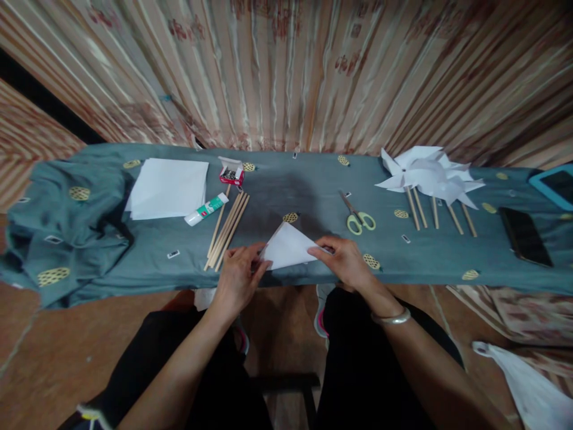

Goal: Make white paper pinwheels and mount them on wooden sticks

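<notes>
A white sheet of paper (290,246), folded into a triangle, lies near the front edge of the cloth-covered table. My left hand (240,272) grips its left corner between thumb and fingers. At the right corner, my right hand (347,260) pinches the paper, thumb on top. Just beyond my left hand lie several wooden sticks (229,230) in a loose bundle. Green-handled scissors (359,222) rest beyond my right hand, blades pointing away. A glue stick (206,209) sits slanted to the left of the sticks.
A stack of white paper (169,188) lies at the left, beside bunched cloth (85,221). An opened small red box (231,173) holds small metal pieces. White paper pinwheels (425,171) on sticks are piled at the right, near a dark phone (524,236) and a blue-framed device (557,185).
</notes>
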The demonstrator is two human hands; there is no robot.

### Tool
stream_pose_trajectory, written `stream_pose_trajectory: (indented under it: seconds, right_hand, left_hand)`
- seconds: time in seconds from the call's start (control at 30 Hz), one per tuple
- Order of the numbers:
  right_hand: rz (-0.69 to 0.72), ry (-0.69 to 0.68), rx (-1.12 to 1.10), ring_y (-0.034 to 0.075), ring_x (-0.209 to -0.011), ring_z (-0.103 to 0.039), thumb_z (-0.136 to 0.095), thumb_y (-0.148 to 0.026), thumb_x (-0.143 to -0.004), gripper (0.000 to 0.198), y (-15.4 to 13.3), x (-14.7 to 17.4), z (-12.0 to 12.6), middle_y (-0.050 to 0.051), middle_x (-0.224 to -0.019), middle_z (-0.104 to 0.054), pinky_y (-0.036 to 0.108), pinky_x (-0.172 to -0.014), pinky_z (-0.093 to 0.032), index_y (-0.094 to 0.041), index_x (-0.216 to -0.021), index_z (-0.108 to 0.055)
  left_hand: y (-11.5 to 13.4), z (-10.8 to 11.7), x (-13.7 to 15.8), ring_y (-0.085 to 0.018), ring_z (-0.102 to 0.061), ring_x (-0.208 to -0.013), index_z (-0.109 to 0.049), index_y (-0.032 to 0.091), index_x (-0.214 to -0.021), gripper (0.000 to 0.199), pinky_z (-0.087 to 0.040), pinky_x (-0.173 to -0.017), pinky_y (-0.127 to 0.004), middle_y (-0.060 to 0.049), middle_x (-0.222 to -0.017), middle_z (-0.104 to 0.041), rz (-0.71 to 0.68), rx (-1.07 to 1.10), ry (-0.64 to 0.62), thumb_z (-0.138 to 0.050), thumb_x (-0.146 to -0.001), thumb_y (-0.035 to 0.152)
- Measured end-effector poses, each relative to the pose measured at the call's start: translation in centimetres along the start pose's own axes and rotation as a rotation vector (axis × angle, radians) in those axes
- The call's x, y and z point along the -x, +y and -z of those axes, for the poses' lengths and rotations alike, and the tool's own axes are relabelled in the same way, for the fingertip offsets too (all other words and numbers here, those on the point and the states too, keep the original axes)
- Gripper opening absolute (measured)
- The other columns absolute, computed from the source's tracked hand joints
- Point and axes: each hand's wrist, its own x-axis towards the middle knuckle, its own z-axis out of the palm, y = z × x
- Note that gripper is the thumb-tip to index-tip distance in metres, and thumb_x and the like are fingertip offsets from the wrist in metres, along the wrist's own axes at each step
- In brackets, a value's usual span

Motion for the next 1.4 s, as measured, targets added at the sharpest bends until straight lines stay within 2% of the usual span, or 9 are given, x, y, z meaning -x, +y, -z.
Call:
stream_pose_trajectory:
  seconds: [0.17, 0.27, 0.33, 0.4, 0.43, 0.53, 0.6, 0.7, 1.4]
  right_hand:
    - [-0.011, 0.046, 0.047, 0.014, -0.062, -0.060, -0.063, -0.034, -0.082, 0.016, -0.8, -0.2, -0.3, 0.000, -0.071, -0.070, 0.024, -0.058, -0.038, -0.021, -0.076, -0.070]
    - [-0.008, 0.048, 0.105, 0.014, -0.062, -0.061, -0.063, -0.034, -0.083, 0.016, -1.2, -0.4, -0.2, 0.000, -0.071, -0.071, 0.024, -0.059, -0.039, -0.021, -0.075, -0.070]
    - [-0.009, 0.041, 0.145, 0.015, -0.062, -0.062, -0.064, -0.033, -0.083, 0.015, -1.3, -0.7, -0.2, 0.000, -0.072, -0.072, 0.025, -0.060, -0.039, -0.021, -0.075, -0.070]
    - [-0.013, 0.034, 0.173, 0.016, -0.064, -0.064, -0.064, -0.033, -0.082, 0.014, -1.3, -0.8, -0.2, 0.001, -0.073, -0.073, 0.025, -0.061, -0.040, -0.022, -0.076, -0.070]
    - [-0.014, 0.032, 0.183, 0.016, -0.066, -0.065, -0.064, -0.033, -0.082, 0.014, -1.3, -0.9, -0.2, 0.001, -0.074, -0.073, 0.025, -0.062, -0.040, -0.022, -0.076, -0.070]
    - [-0.017, 0.033, 0.193, 0.017, -0.068, -0.066, -0.064, -0.033, -0.082, 0.014, -1.3, -1.0, -0.3, 0.001, -0.075, -0.074, 0.026, -0.063, -0.041, -0.022, -0.077, -0.070]
    - [-0.028, 0.040, 0.190, 0.017, -0.067, -0.066, -0.066, -0.033, -0.081, 0.013, -1.3, -1.0, -0.4, 0.001, -0.075, -0.074, 0.026, -0.063, -0.042, -0.022, -0.077, -0.070]
    - [-0.037, 0.057, 0.185, 0.017, -0.066, -0.065, -0.068, -0.033, -0.079, 0.012, -1.3, -1.0, -0.4, 0.001, -0.074, -0.073, 0.026, -0.063, -0.042, -0.022, -0.077, -0.070]
    - [-0.080, 0.057, 0.220, 0.017, -0.063, -0.064, -0.068, -0.034, -0.079, 0.013, -1.6, -1.4, -0.4, 0.002, -0.072, -0.072, 0.027, -0.061, -0.041, -0.022, -0.076, -0.069]
  left_hand:
    - [-0.2, 0.3, -0.1, -0.023, -0.063, -0.078, -0.059, 0.015, -0.114, 0.031, -0.045, -0.079, -0.040, -0.003, -0.075, -0.068, -0.052, -0.120, 0.043, -0.056, -0.090, 0.034]
    - [0.5, 0.5, -0.2, -0.030, -0.061, -0.104, -0.059, 0.015, -0.115, 0.030, -0.045, -0.090, -0.048, -0.012, -0.104, -0.070, -0.121, -0.214, 0.116, -0.057, -0.090, 0.030]
    - [1.5, 0.2, -0.1, -0.032, -0.047, -0.128, -0.056, 0.016, -0.121, 0.031, -0.038, -0.103, -0.052, -0.015, -0.129, -0.061, -0.204, -0.236, 0.150, -0.053, -0.091, 0.023]
    - [2.6, -0.4, 0.2, -0.030, -0.035, -0.140, -0.050, 0.015, -0.129, 0.037, -0.029, -0.112, -0.053, -0.014, -0.138, -0.054, -0.309, -0.228, 0.123, -0.047, -0.093, 0.015]
    - [3.1, -0.9, 0.4, -0.028, -0.032, -0.142, -0.047, 0.015, -0.133, 0.040, -0.028, -0.114, -0.053, -0.014, -0.141, -0.052, -0.346, -0.221, 0.069, -0.045, -0.093, 0.014]
    - [4.0, -2.3, 0.9, -0.030, -0.028, -0.143, -0.043, 0.012, -0.137, 0.045, -0.031, -0.113, -0.052, -0.016, -0.146, -0.047, -0.364, -0.213, -0.060, -0.047, -0.093, 0.020]
    - [4.0, -3.0, 1.1, -0.034, -0.029, -0.142, -0.043, 0.009, -0.137, 0.047, -0.033, -0.112, -0.053, -0.018, -0.146, -0.045, -0.349, -0.220, -0.101, -0.049, -0.092, 0.024]
    - [3.7, -3.5, 1.1, -0.036, -0.032, -0.140, -0.044, 0.005, -0.136, 0.049, -0.035, -0.111, -0.054, -0.021, -0.145, -0.046, -0.326, -0.223, -0.108, -0.051, -0.091, 0.026]
    - [3.9, -3.2, 0.6, -0.036, -0.035, -0.139, -0.044, 0.007, -0.136, 0.053, -0.034, -0.111, -0.055, -0.021, -0.145, -0.045, -0.276, -0.228, -0.156, -0.055, -0.089, 0.029]
